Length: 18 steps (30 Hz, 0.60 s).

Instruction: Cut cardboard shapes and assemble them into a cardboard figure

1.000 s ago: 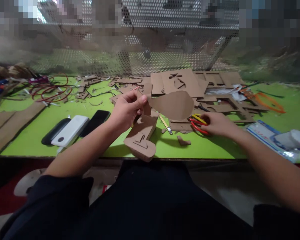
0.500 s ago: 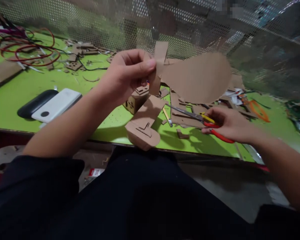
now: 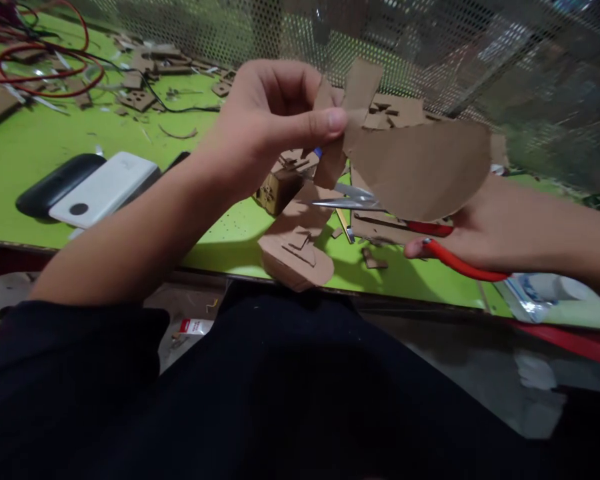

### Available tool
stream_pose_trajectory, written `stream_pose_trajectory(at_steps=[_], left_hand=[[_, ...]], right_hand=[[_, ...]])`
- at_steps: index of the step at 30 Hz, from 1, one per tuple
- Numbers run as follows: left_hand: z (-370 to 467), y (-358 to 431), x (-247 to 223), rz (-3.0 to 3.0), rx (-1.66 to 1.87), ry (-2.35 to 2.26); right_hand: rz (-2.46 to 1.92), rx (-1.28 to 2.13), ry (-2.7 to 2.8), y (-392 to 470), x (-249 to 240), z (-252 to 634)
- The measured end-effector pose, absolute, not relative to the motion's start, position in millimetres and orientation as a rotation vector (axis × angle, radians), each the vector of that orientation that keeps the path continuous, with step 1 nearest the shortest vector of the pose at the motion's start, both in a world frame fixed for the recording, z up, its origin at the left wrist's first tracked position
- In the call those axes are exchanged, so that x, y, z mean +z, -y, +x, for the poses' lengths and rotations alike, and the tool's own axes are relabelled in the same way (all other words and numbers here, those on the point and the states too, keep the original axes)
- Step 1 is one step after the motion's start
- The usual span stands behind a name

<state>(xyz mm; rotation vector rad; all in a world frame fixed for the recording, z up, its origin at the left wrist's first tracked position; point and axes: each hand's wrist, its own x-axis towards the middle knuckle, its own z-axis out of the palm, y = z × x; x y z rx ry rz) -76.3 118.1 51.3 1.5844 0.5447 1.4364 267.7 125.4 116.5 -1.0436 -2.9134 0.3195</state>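
Note:
My left hand (image 3: 285, 113) pinches a brown cardboard cutout (image 3: 423, 170) by its narrow, cross-shaped end; its broad rounded end points right. My right hand (image 3: 485, 223) holds scissors (image 3: 460, 261) with red handles, the handles spread and the blades parted. The blades pass under the cutout, their tips pointing left, and whether they touch it I cannot tell. Part of the right hand's fingers is hidden behind the cardboard. Below, a layered cardboard piece with a rounded end (image 3: 300, 257) lies at the table's front edge. A small box-like block (image 3: 277, 190) stands behind it.
On the green table (image 3: 220, 247) lie a white power bank (image 3: 107, 190) and a black case (image 3: 60, 183) at left. A yellow cutter (image 3: 345, 225) and a cardboard scrap (image 3: 375, 260) lie near the middle. Red cable (image 3: 45, 67) coils at back left; perforated mesh (image 3: 300, 40) stands behind.
The scissors have opened wider and moved up under the cutout. My left hand has shifted right and up with the cardboard, and the view has turned slightly.

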Motion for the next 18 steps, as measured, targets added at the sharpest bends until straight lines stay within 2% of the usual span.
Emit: stream_pose_trajectory(at_steps=[3,8,18], left_hand=[[-77,-113,51,1.601,1.402,-0.655],[-70,-110,47,1.543,1.454,-0.567],[-71,-112,48,1.574,1.472,-0.572]], right_hand=[[-0.995,0.305,2.968,-126,119,263],[-0.816,0.403,2.97,-126,118,251],[-0.777,0.265,2.96,-122,120,248]])
